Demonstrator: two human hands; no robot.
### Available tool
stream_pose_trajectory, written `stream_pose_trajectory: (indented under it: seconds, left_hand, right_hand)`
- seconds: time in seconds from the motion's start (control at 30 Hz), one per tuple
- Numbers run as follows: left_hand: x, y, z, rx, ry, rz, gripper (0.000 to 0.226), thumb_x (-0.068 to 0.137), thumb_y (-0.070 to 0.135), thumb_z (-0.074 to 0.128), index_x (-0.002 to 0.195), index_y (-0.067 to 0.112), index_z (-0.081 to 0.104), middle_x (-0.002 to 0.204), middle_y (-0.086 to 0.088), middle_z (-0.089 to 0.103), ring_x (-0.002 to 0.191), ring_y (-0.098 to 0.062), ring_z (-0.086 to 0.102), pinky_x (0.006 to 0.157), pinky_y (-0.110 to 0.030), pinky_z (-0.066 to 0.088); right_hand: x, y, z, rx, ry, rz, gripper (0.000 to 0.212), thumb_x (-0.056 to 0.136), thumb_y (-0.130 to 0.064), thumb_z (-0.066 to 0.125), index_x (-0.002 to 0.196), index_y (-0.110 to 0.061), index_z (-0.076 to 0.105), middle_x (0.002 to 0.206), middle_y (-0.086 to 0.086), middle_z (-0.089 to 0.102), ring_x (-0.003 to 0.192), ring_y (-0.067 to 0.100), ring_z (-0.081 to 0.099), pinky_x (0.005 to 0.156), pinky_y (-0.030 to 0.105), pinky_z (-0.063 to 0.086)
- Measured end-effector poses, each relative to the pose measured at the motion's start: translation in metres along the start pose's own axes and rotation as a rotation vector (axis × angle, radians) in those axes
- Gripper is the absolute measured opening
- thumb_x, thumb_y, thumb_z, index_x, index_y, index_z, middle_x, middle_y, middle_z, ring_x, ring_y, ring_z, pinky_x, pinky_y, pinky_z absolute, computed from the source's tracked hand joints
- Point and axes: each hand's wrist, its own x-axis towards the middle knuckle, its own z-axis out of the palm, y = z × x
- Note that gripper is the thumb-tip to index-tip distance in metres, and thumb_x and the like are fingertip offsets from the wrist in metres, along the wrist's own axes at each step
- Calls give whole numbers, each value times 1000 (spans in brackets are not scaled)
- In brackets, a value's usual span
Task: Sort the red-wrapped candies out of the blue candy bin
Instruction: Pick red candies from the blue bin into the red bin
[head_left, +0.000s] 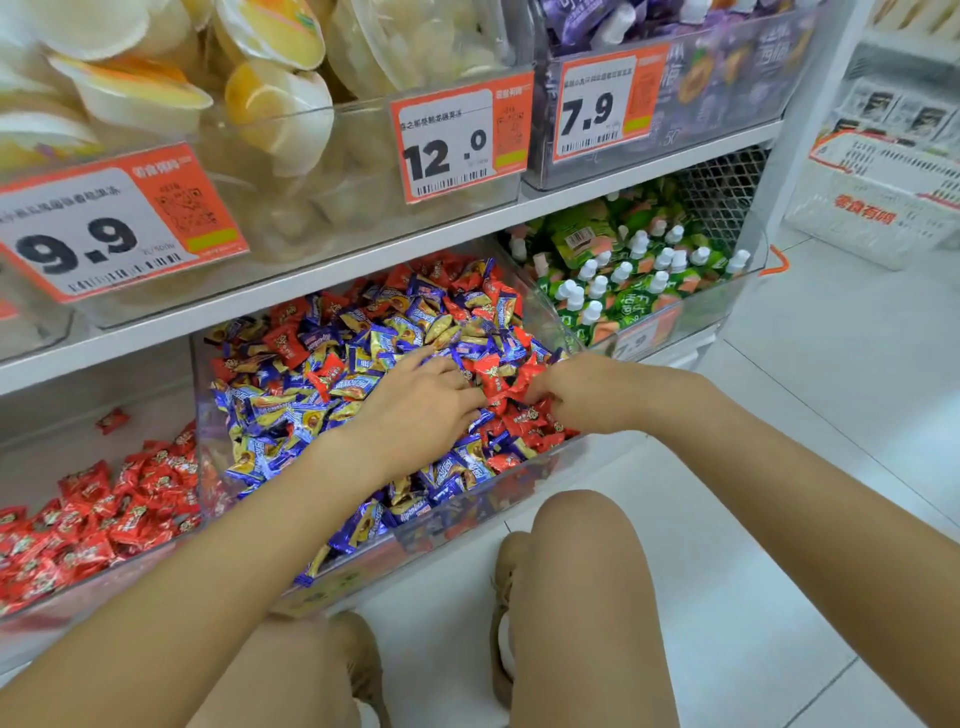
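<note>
A clear plastic bin (467, 514) on the bottom shelf holds a heap of blue-wrapped candies (291, 415) mixed with red-wrapped candies (524, 421). My left hand (421, 400) lies palm down on the heap, fingers spread toward a cluster of red ones. My right hand (582, 389) is at the bin's right side, fingers curled around red-wrapped candies (498, 382). To the left, a second clear bin (78, 587) holds only red-wrapped candies (104, 514).
A bin of green drink pouches (623, 280) stands right of the candy bin. The shelf above carries jelly cups (275, 109) and orange price tags (462, 140). My knees (582, 535) are just below the bin's front. White tiled floor (831, 415) lies to the right.
</note>
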Motion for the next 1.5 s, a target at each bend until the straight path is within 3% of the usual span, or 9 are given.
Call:
stream_pose_trajectory:
  seconds: [0.17,0.33,0.53,0.9,1.07,1.2,1.3,1.43,1.5]
  left_hand:
    - [-4,2,3,-23,6,-26,28,99,35,45,117,27,65,109,5,69,117,-20,55,111,-42,26]
    - [-6,2,6,-24,33,-41,26,97,34,49,115,24,66,103,4,70,112,-20,58,111,-42,27]
    - [-15,9,4,-89,110,-37,34,97,36,42,119,23,64,108,3,68,110,-21,60,108,-41,34]
    - [-14,12,5,-84,82,-41,30,94,34,55,119,21,63,108,1,67,113,-22,56,110,-40,30]
    - [-17,16,-3,-168,82,-61,38,99,35,40,128,17,56,117,0,63,117,-22,52,109,-38,30]
    - [-17,26,-21,-464,106,-221,42,102,32,36,141,19,43,133,4,53,125,-13,42,108,-27,30]
    - [-12,36,-37,-957,89,-436,44,101,43,35,142,28,40,123,19,51,103,5,53,90,-4,35]
    - [0,39,-52,-1675,32,-660,27,94,50,48,118,37,47,117,9,54,101,-14,67,93,-32,53]
    - [2,37,-56,-1858,3,-707,25,91,46,55,111,31,51,107,5,55,97,-22,70,88,-35,56]
  right_hand:
    - [8,-15,15,-20,-157,-29,40,102,-29,28,122,-7,54,123,13,56,114,32,50,95,39,41]
    - [6,-3,23,-94,-163,-101,70,81,-79,20,120,-28,48,109,3,53,104,23,51,95,39,41]
    - [-5,-1,47,-131,138,-246,43,104,-35,21,132,-14,46,123,4,51,111,22,45,90,34,36]
    - [9,-2,58,-4,524,-144,76,80,-72,6,85,-16,58,81,3,61,78,26,59,60,36,41]
    - [15,-14,45,181,618,-29,51,99,-46,32,63,-16,49,54,-1,44,60,25,49,58,34,33]
    - [14,-24,20,585,718,24,56,100,-44,30,51,-16,30,45,-4,32,45,11,33,54,31,24]
    - [18,-29,7,1020,702,124,58,97,-56,31,57,-13,39,39,-8,28,41,7,28,56,28,28]
    - [18,-37,6,1138,639,148,83,91,-66,30,99,11,60,85,29,64,74,34,64,80,50,51]
    - [18,-39,7,1088,672,123,68,97,-57,32,64,-2,56,60,16,56,58,24,55,68,37,45]
